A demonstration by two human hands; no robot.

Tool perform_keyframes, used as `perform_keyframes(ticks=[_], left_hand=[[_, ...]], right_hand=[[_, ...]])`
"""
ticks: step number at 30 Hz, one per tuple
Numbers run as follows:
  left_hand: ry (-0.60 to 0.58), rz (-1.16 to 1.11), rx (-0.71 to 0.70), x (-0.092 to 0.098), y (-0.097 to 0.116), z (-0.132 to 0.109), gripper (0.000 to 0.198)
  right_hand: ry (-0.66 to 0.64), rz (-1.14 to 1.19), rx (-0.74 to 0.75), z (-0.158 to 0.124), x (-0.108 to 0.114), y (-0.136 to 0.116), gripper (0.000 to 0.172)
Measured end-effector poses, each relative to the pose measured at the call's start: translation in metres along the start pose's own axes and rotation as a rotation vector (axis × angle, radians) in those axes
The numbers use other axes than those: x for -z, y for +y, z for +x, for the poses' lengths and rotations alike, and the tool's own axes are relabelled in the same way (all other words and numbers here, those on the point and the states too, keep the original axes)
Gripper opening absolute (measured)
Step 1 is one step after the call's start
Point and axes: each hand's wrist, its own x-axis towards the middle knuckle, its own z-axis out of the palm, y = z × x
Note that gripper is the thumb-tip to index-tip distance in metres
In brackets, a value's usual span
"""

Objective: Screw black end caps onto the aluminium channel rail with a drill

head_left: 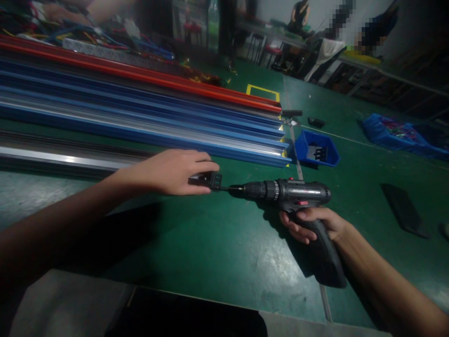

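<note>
My right hand (312, 224) is wrapped round the grip of a black cordless drill (298, 193) lying sideways, its bit pointing left. The bit tip meets a small black end piece (211, 179) fitted on the end of a dark metal rail (63, 161) that runs off to the left. My left hand (175, 171) rests closed over the rail's end, fingers and thumb pinching that black piece and steadying it against the green floor mat (217, 243).
Long blue, silver and red rails (147, 107) lie side by side behind my left hand. A blue bin (315, 149) with black parts sits at their right end. A flat black piece (403, 208) lies at right, a blue tray (396, 133) farther back. Other people work at benches behind.
</note>
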Motion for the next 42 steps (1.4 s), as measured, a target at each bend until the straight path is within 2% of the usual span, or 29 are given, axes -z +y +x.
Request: perform_keyframes(ticks=[26,32,42], left_hand=[[-0.018,0.002,0.009,-0.0010,-0.0006,-0.0002,0.055],[0.020,-0.015,-0.002,-0.0010,-0.0009,-0.0003,0.056],[0.012,0.009,0.005,-0.0009,-0.0001,-0.0002,0.056]], right_hand=[[0.031,-0.023,-0.012,-0.0019,0.0021,0.0021,0.026],[0.031,-0.006,-0.013,-0.0006,0.0007,0.0010,0.027],[0.083,-0.008,-0.033,-0.0033,0.0019,0.0013,0.026]])
